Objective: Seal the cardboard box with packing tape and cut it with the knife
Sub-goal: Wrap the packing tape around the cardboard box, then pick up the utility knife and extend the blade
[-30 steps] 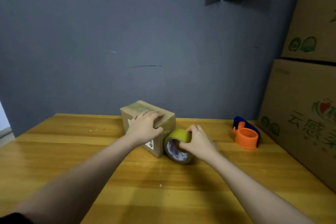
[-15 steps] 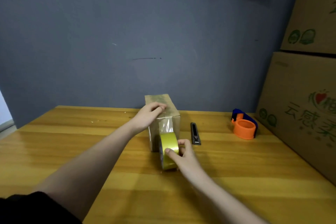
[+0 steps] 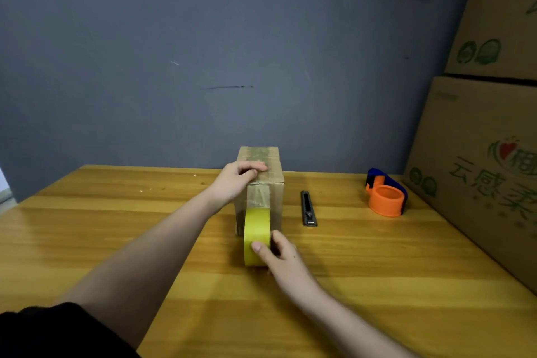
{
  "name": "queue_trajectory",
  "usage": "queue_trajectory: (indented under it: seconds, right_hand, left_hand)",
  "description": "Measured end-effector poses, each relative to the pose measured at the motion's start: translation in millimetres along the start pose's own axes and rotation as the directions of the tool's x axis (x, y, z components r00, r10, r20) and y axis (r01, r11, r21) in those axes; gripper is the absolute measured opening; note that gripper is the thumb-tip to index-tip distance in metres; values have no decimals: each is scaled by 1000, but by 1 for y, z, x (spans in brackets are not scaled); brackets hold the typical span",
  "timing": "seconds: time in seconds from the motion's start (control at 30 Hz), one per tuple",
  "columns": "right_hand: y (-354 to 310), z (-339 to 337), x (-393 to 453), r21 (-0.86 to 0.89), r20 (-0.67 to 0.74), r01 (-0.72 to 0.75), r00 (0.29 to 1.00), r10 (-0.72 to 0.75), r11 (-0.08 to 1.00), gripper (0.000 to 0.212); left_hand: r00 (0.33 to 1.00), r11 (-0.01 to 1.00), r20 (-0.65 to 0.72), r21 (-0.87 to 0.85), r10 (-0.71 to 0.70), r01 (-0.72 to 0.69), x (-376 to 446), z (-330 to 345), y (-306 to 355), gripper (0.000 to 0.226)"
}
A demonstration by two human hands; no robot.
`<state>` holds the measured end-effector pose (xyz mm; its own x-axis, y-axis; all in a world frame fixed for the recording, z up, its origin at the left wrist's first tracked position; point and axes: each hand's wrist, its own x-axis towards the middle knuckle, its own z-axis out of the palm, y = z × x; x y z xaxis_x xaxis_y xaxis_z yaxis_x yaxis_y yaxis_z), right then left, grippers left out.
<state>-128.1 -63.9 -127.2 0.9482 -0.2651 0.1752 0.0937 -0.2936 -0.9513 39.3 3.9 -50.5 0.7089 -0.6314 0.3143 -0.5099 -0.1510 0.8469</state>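
Cardboard box (image 3: 275, 197) under flat left hand (image 3: 236, 182), right hand (image 3: 280, 256) pinching yellow tape roll (image 3: 256, 234) upright against its near face

Small cardboard box (image 3: 261, 183) upright under left grip (image 3: 236, 182); yellow tape roll (image 3: 257, 237) on edge in right grip (image 3: 280, 256), strip running up box; knife (image 3: 308, 208) flat, beyond right grip.

Small brown cardboard box (image 3: 263, 180) stood mid-bench on the wooden bench (image 3: 116, 241), near the back wall. Yellow roll of packing tape (image 3: 256, 234) stood directly before it, touching its near face. Black utility knife (image 3: 308, 209) lay right of the box; orange-and-blue tape dispenser (image 3: 386, 197) farther right, beside large stacked cardboard cartons (image 3: 479, 154).
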Motion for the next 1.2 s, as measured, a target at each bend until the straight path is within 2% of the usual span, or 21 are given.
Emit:
queue_trajectory:
  seconds: [0.1,0.2,0.33,0.43,0.47,0.53,0.6,0.7,0.8,0.87,0.97,1.07,1.13,1.2]
  right_hand:
    - [1,-5,1,24,17,-36,999,36,999,4]
    - [2,-19,-1,17,5,-55,998,55,998,11]
    - [-1,-43,-5,8,24,-106,994,106,994,19]
    - [-2,-60,-2,-54,-28,-128,992,127,990,24]
    - [-2,-66,1,-80,-63,-140,989,135,987,23]
    - [-1,-79,12,-78,-153,-188,973,174,979,20]
    - [0,-92,24,-2,-243,-238,942,231,971,22]
    - [1,-106,44,90,-341,-290,890,303,953,29]
    - [0,-109,59,183,-353,-345,851,389,921,32]
    - [1,-107,66,244,-341,-394,821,458,886,37]
    - [3,-105,70,360,-291,-434,788,542,826,43]
    - [2,-103,72,416,-258,-458,769,585,786,38]
    - [2,-105,73,388,-256,-473,769,585,791,31]
    - [4,-108,72,286,-253,-521,769,587,805,22]
  left_hand:
    - [1000,1000,19,15,-2,2,-1,1,4,26]
    - [1000,1000,10,24,-6,6,-1,4,15,25]
    - [995,991,-89,129,39,-27,-1,8,22,31]
    - [965,950,-201,294,168,-104,-6,17,44,33]
    - [952,947,-218,285,214,-148,-9,22,56,33]
    - [957,969,-178,143,227,-203,-15,39,81,31]
    - [982,983,-58,-21,181,-183,-19,64,94,29]
    - [996,993,91,-114,-18,29,-20,104,87,29]
    - [948,944,76,-96,-308,315,-16,134,57,36]
    - [889,865,32,-221,-456,451,-15,143,41,37]
    - [810,737,12,-405,-587,541,-15,145,35,35]
    - [770,604,115,-552,-627,574,-17,146,35,33]
    - [762,551,144,-607,-632,572,-19,147,34,31]
    - [746,531,160,-608,-646,591,-21,148,30,32]
